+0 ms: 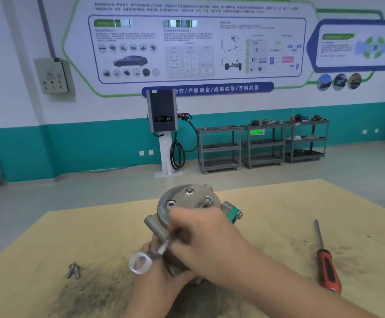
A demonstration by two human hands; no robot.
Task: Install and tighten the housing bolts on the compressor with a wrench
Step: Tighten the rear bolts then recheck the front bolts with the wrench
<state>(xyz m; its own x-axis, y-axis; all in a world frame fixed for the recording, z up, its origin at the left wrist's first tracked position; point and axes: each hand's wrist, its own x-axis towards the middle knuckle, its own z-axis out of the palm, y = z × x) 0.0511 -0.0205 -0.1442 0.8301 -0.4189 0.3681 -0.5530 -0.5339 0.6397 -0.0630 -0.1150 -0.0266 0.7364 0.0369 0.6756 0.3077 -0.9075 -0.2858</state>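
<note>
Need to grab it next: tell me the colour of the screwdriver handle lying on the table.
Red with black inlay; the screwdriver shows in the head view, right of the compressor.

Bright even light, blurred hands [205,239], bowed edges

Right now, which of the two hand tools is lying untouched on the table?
The screwdriver with the red and black handle, lying alone at the right. The wrench is gripped by the right hand against the compressor.
</note>
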